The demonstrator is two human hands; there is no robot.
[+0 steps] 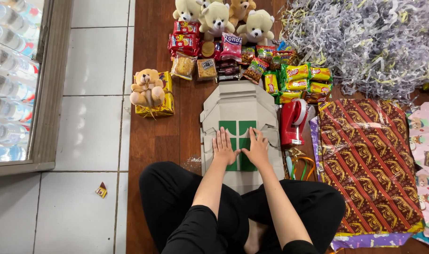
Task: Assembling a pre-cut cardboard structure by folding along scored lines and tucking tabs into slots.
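Both bare forearms stretch forward from the crossed legs. The left hand (223,146) and the right hand (257,148) lie palm down, side by side, nearly touching, fingers extended and slightly spread, pointing away from the body.

From my seat, my left hand (224,146) and right hand (258,148) cover the middle of the green panel (237,128), and my legs hide the grey cardboard's (238,101) six o'clock end. At twelve o'clock the edge crops the teddy bears' (216,18) heads. The shredded paper (365,42) runs off at one o'clock, the patterned wrapping sheet (369,160) at five. Snack packets' (299,77) print is too small to tell.
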